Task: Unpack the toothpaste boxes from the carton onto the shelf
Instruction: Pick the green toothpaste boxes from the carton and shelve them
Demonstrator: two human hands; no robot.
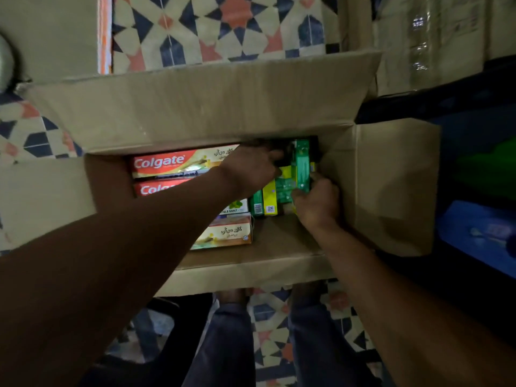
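Carton [195, 107]: open.
Green toothpaste boxes [301, 166]: inside carton, at 3 o'clock from the red Colgate boxes [167, 163].
Left hand [251, 169]: fingers curled round their 11 o'clock side.
Right hand [318, 202]: fingers pinching their 5 o'clock end.

Patterned tile floor [237, 29], open cardboard carton [195, 107] standing on it
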